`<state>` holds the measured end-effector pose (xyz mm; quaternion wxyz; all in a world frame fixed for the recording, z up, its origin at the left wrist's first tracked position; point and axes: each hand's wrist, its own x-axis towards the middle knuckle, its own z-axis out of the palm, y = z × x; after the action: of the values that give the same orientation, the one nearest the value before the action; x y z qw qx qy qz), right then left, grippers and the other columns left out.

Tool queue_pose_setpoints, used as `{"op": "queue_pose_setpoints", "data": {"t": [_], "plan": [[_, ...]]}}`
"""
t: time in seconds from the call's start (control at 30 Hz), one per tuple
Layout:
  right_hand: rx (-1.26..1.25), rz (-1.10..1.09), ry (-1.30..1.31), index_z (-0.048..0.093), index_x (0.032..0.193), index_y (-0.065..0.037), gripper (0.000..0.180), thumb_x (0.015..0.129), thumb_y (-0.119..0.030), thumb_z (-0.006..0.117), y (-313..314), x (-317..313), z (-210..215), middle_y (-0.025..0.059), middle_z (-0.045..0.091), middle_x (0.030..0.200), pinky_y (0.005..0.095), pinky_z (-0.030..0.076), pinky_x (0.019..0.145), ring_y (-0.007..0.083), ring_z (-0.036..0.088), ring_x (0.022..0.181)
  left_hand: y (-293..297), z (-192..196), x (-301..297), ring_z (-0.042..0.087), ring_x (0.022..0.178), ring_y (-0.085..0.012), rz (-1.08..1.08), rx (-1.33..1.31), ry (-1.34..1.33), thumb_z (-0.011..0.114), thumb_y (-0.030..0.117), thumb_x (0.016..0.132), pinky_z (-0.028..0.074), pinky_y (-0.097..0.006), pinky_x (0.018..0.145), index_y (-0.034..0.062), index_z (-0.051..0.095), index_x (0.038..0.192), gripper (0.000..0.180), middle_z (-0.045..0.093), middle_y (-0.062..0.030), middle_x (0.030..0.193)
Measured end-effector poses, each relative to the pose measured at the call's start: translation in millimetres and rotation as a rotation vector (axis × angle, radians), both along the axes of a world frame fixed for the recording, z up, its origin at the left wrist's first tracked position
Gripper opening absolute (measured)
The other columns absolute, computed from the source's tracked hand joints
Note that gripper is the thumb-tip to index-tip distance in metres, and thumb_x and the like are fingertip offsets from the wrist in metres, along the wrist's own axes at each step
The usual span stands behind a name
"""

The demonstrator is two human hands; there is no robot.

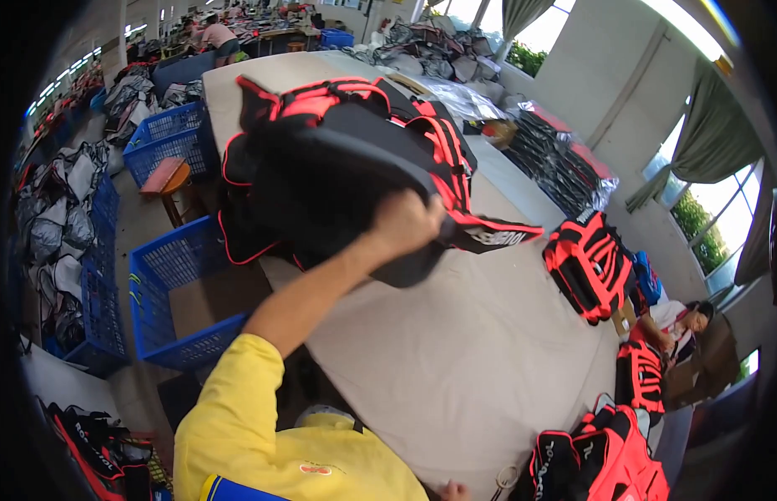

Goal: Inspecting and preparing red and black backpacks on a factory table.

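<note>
so the long pale table (488,351) is mostly bare; a big black-and-red bag (338,159) hangs lifted over its far half, left hand (405,221) clenched on it. right hand (453,491), bottom edge: fingers unclear.

A long counter (455,367) covered in pale cloth runs from 6 toward 12 o'clock. A big black-and-red bag (338,159) lies at 11 o'clock, clear plastic wrapping (455,98) behind it at 12. More red-and-black bags (601,455) rest at 5 o'clock.
</note>
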<state>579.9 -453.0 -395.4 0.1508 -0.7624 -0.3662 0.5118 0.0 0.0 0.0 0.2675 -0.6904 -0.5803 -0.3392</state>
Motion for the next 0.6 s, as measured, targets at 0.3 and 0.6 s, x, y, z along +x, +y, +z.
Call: {"op": "queue_pose_setpoints", "data": {"t": [0.3,0.6], "plan": [[0.326,0.4,-0.318,0.075,0.099,0.004,0.038,0.101,-0.034,0.074,41.7,-82.8,200.8,0.0094,0.079,0.086,0.0348,0.056,0.067,0.0183,0.074,0.076,-243.6,-203.0,258.3,0.072,0.071,-0.0292,-0.536,-0.517,0.062,0.064,0.027,0.103,0.058,-0.043,0.064,-0.0025,0.07,0.123,0.036,0.074,-0.0167,0.085],[1.225,0.134,1.642,0.027,0.168,-0.012,0.061,0.114,-0.042,0.028,7.1,-157.5,405.5,0.0213,0.068,0.138,0.066,0.044,0.11,0.0494,0.054,0.139,-322.1,-235.7,239.5,0.063,0.134,-0.0301,-0.705,-1.845,-0.434,0.054,0.062,0.105,0.045,-0.035,0.116,-0.0035,0.07,0.132,0.072,0.068,-0.0196,0.144]]}}
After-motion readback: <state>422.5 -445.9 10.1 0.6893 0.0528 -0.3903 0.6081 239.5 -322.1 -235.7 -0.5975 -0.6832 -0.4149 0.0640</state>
